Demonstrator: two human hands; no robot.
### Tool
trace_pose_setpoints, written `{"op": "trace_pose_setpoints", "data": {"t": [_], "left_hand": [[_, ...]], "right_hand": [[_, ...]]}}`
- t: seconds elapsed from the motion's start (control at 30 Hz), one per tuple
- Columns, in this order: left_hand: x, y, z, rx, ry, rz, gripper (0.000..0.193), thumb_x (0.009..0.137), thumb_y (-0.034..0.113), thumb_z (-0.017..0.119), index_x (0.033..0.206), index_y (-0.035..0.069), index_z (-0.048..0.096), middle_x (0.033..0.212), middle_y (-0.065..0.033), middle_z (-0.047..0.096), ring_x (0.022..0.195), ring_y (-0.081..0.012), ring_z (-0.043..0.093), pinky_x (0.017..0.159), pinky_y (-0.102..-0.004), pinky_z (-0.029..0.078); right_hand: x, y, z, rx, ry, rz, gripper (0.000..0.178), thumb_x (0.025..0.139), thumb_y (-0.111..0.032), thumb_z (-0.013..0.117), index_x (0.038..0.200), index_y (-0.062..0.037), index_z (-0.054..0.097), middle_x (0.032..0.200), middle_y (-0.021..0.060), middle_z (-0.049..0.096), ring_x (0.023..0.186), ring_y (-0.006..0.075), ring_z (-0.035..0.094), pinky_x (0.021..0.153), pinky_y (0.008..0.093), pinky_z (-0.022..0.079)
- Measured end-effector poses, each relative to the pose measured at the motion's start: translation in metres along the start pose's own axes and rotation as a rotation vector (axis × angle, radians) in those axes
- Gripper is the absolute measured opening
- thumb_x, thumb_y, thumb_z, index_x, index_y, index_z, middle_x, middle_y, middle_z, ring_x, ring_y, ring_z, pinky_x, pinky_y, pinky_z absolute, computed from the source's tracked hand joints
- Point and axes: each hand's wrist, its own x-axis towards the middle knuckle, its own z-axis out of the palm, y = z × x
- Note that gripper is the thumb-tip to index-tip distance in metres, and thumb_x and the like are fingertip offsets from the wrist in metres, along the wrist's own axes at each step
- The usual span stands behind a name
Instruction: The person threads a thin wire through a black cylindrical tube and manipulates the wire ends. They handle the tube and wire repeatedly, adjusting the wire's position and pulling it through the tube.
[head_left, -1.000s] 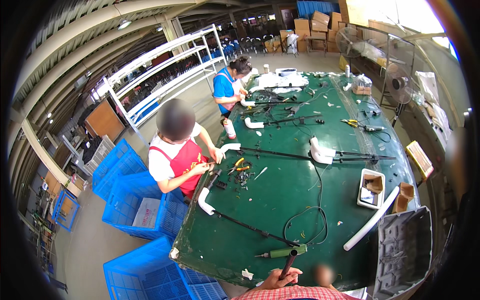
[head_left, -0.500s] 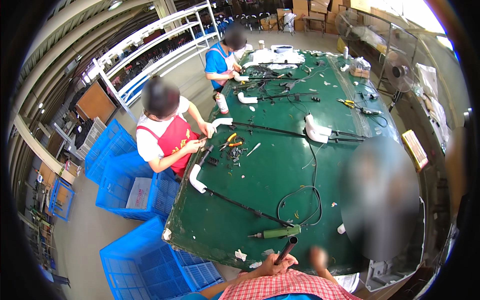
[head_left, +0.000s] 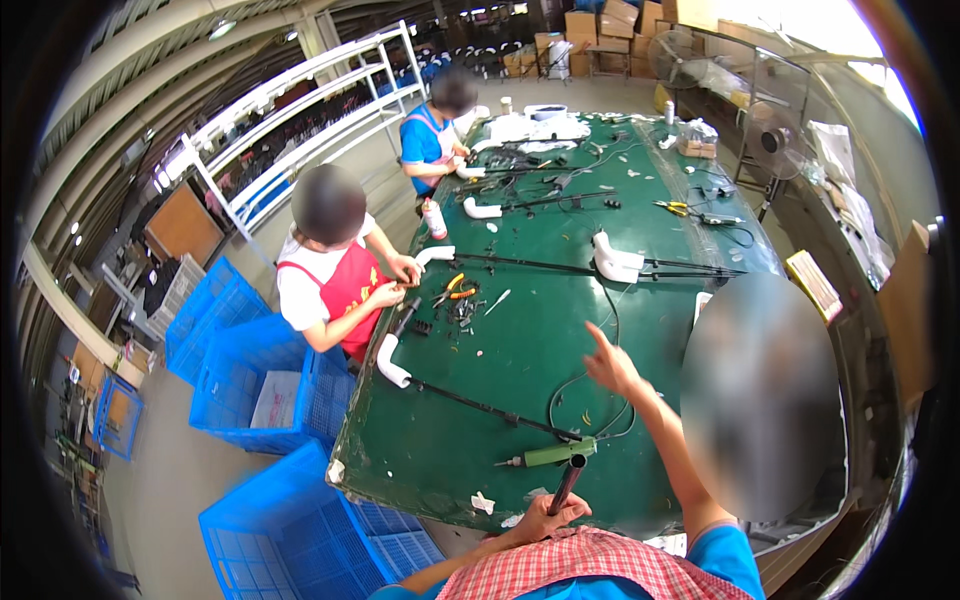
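My left hand (head_left: 548, 520) is closed around a dark metal tube (head_left: 568, 482), held upright at the near table edge. My right hand (head_left: 612, 366) reaches out over the green table, index finger extended, nothing seen in it. Below and left of that hand lies a green electric screwdriver (head_left: 556, 455), its black cable (head_left: 553, 402) looping up the table. A black rod (head_left: 480, 405) with a white foam-like elbow piece (head_left: 391, 362) runs up to the screwdriver. Beyond my right hand rests another white bent piece (head_left: 616, 262) with black rods.
Two co-workers work along the left side, the nearer in a red apron (head_left: 348, 297). Orange-handled pliers (head_left: 462, 293) and small black parts (head_left: 461, 318) lie near that person. Blue crates (head_left: 270, 520) stand left of the green table (head_left: 500, 355). A blurred patch covers the right side.
My right hand has moved from the near edge forward over the table, its index finger now stretched out. The left hand still grips the tube. The view has shifted slightly.
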Motion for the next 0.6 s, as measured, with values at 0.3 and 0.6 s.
{"op": "trace_pose_setpoints", "data": {"t": [0.3, 0.6], "left_hand": [[-0.002, 0.010, 0.010, -0.084, 0.116, -0.080, 0.023, 0.093, 0.025, 0.065, 0.089, 0.003, 0.070, 0.067, 0.0062, 0.054, 0.059, -0.0020, 0.041, 0.052, -0.0202, 0.029], [0.000, -0.002, 0.008, -0.127, 0.116, 0.053, 0.013, 0.090, 0.006, 0.063, 0.101, 0.000, 0.066, 0.076, 0.0016, 0.057, 0.071, -0.0039, 0.050, 0.064, -0.0208, 0.040]], "right_hand": [[0.191, -0.130, -0.088, -0.373, 0.341, -0.027, 0.060, 0.085, -0.015, 0.051, 0.139, 0.0010, 0.032, 0.095, 0.0230, 0.067, 0.089, 0.0397, 0.065, 0.078, 0.0480, 0.052], [-0.048, 0.039, 0.108, 0.015, -0.538, 0.211, 0.015, 0.086, -0.022, 0.054, 0.084, -0.0080, 0.060, 0.067, 0.0098, 0.067, 0.056, 0.0222, 0.066, 0.051, 0.0370, 0.053]]}}
